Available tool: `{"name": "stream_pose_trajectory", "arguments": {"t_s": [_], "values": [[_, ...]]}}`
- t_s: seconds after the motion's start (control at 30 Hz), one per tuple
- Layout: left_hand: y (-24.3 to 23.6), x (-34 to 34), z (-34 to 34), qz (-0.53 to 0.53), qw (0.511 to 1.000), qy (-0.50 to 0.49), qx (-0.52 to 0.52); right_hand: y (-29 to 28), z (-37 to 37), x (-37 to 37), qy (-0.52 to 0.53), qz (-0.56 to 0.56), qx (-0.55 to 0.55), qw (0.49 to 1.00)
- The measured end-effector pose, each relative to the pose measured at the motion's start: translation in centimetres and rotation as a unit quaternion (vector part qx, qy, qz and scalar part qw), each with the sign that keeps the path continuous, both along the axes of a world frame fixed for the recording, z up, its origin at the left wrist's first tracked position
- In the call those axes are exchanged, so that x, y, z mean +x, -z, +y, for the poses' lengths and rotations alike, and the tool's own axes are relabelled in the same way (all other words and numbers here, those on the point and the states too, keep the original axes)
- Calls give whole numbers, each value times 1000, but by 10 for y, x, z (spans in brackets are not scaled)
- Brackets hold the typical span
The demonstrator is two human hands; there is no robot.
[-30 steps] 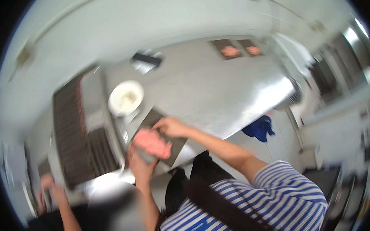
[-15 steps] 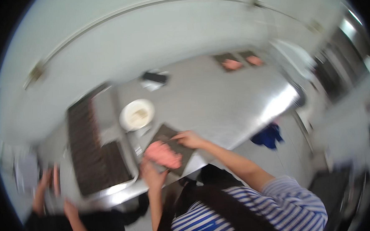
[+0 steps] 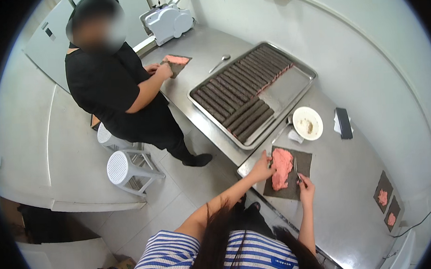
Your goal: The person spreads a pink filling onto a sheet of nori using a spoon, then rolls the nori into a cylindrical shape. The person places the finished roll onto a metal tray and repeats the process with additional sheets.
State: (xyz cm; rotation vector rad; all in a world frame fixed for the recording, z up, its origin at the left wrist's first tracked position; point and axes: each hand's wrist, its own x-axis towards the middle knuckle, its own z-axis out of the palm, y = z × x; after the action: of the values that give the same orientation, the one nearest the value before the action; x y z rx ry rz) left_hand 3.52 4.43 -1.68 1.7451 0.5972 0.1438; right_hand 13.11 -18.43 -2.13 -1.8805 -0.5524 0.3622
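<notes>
A dark seaweed sheet (image 3: pixel 289 191) lies flat near the front edge of the steel table, with a thick band of pink meat paste (image 3: pixel 281 167) along its left half. My left hand (image 3: pixel 262 169) is at the sheet's left edge, fingers apart, fingertips touching sheet and paste. In my right hand (image 3: pixel 306 190) is a slim metal spoon (image 3: pixel 295 165), seen nearly edge-on, its tip at the paste's right side. Beyond stands a white bowl (image 3: pixel 313 111) with some pale residue. Left of it, a metal tray (image 3: pixel 291 92) holds rows of dark seaweed rolls (image 3: pixel 242 84).
A co-worker (image 3: pixel 120 86) at the left handles another sheet with pink paste (image 3: pixel 176 60). A loose spoon (image 3: pixel 220 62) lies behind the tray. Two paste-topped sheets (image 3: pixel 383 189) are far right, a black phone (image 3: pixel 343 123) by the bowl. White stools (image 3: pixel 124 167) stand on the floor.
The view has swung left, bringing the co-worker and whole tray into sight. Both my hands stay at the same sheet; the spoon is now at the paste's right side.
</notes>
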Motion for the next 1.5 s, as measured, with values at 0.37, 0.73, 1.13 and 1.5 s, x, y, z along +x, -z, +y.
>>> {"name": "stream_pose_trajectory", "arguments": {"t_s": [0.37,0.73,1.13,1.5], "values": [[-34,-31,3,73,994,-22,-73,-100,9,-4,-114,-210,-193,952],[-33,-59,-14,100,994,25,-47,-113,-5,-76,-134,-331,-364,860],[-35,-53,-36,45,998,-26,27,-105,33,-38,-163,-438,-351,811],[-35,-58,-37,80,996,-38,-1,-86,24,-81,-128,-376,-401,825]]}}
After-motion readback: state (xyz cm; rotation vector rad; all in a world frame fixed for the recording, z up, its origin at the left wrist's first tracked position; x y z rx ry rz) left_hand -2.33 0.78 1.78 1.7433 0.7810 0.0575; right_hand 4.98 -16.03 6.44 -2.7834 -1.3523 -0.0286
